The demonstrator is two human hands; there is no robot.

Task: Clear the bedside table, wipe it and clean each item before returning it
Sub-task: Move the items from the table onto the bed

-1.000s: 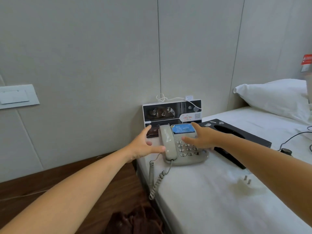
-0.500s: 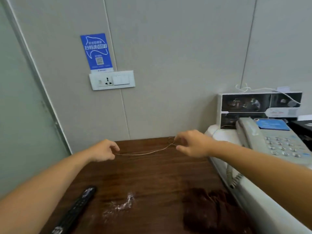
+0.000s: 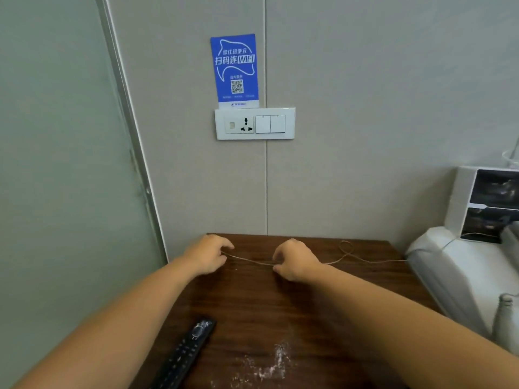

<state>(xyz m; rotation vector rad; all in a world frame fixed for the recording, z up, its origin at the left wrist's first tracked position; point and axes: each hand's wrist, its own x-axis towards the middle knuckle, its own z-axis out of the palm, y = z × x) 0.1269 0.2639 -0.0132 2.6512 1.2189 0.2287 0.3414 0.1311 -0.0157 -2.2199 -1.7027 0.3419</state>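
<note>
A: What is on the bedside table (image 3: pixel 309 304)?

B: A dark brown wood-grain top, with a thin pale cord (image 3: pixel 251 261) stretched across its far end. It is fine as a thread, beige, and it sags a little between the two hands.

A: How do the hands hold it?

B: The left hand (image 3: pixel 206 255) has its fingers curled and pinches one end of the cord near the back left corner. The right hand (image 3: pixel 293 259) is curled too, knuckles up, and pinches the cord at its fingertips. Past the right hand the cord lies on the wood, makes a small loop, then runs right toward the white bed edge (image 3: pixel 449 265).

A: Anything else on the top?

B: A black remote control (image 3: pixel 186 353) lies at the near left, angled, close under the left forearm. Near the front edge is a smear of white powdery dust (image 3: pixel 269 363).

A: And around it?

B: On the wall above, a white socket and switch panel (image 3: pixel 255 124) with a blue WiFi sign (image 3: pixel 234 70) just over it. At the right, a white box with dark photo panels (image 3: pixel 488 206) stands on the bed against the wall.
</note>
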